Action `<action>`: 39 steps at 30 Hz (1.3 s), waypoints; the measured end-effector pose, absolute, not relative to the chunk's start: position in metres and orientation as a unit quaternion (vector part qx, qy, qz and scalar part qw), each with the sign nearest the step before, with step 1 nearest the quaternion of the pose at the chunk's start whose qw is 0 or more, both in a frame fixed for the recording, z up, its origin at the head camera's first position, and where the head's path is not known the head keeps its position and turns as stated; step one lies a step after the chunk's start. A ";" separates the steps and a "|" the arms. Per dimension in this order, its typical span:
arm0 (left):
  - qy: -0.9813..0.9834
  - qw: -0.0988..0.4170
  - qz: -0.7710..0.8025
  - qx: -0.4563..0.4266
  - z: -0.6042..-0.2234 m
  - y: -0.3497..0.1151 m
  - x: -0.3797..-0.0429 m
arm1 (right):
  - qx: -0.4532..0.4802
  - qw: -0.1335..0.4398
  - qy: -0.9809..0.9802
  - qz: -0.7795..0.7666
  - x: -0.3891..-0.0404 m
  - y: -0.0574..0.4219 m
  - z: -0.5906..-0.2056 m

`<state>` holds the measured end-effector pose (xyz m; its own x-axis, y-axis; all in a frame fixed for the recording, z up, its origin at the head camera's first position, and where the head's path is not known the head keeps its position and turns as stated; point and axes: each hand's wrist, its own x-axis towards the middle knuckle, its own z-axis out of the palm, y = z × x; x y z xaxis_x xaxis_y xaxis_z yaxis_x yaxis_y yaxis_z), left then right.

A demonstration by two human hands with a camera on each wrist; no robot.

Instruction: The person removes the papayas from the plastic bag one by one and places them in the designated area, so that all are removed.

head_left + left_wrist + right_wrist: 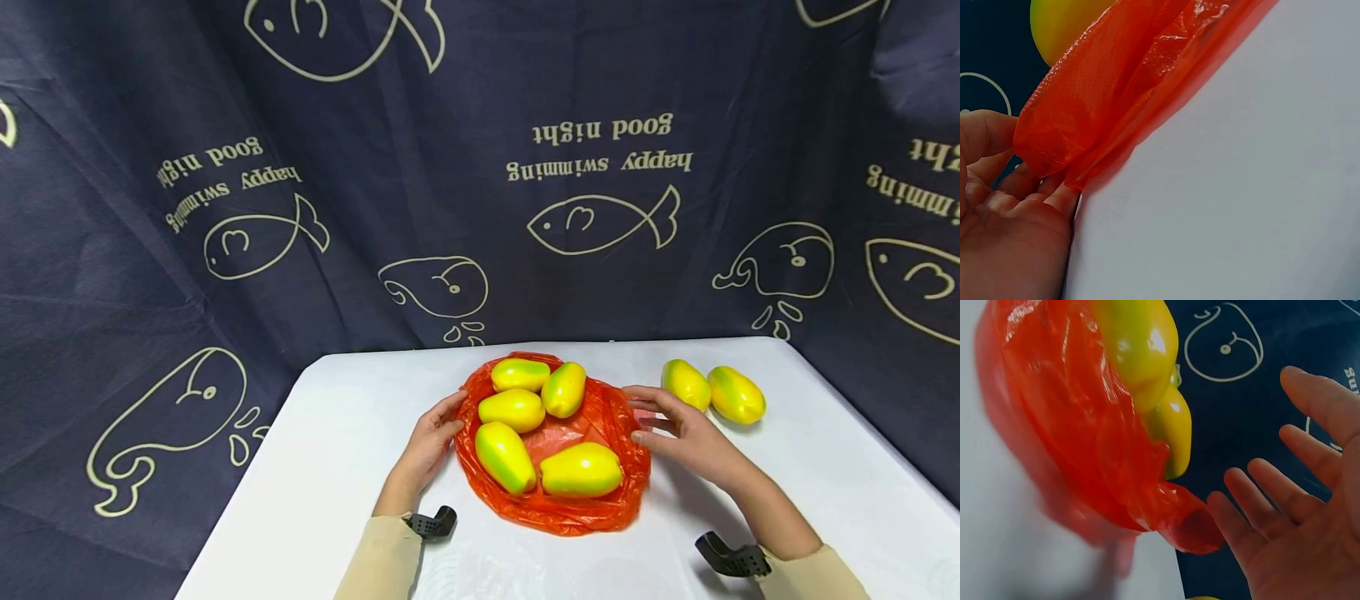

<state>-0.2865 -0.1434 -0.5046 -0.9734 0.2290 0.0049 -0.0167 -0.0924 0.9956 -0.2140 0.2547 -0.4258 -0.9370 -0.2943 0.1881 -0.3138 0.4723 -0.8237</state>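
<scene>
A red plastic bag (pixel 543 518) lies spread wide on the table, its rim rolled and crumpled around several glossy yellow-green papayas (pixel 581 471). At the bag's left edge is my left hand (pixel 429 442); the left wrist view shows its fingers (pixel 1054 194) behind and under a fold of red plastic (pixel 1085 106), gripping it. On the opposite side, my right hand (pixel 686 437) has its fingers spread beside the rim. In the right wrist view the right hand (pixel 1297 525) holds nothing, with one fingertip right at a hanging flap of the bag (pixel 1188 525).
Two more papayas (pixel 723 393) lie on the white table (pixel 337 467) at the back right, beyond my right hand. A dark blue curtain (pixel 465 208) with fish and whale drawings hangs behind the table and along its sides.
</scene>
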 end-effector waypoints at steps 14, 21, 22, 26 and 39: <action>0.666 0.083 0.737 0.076 -0.503 -0.143 -0.286 | 0.227 -0.111 -0.847 0.468 -0.214 0.242 -0.431; 0.670 0.083 0.734 0.077 -0.504 -0.143 -0.287 | 0.232 -0.141 -0.855 0.442 -0.216 0.235 -0.442; 0.670 0.084 0.734 0.075 -0.504 -0.143 -0.287 | 0.232 -0.143 -0.857 0.438 -0.215 0.234 -0.443; 0.672 0.083 0.731 0.079 -0.505 -0.143 -0.288 | 0.235 -0.153 -0.857 0.432 -0.215 0.231 -0.447; 0.673 0.083 0.731 0.075 -0.504 -0.144 -0.287 | 0.225 -0.187 -0.847 0.443 -0.214 0.230 -0.453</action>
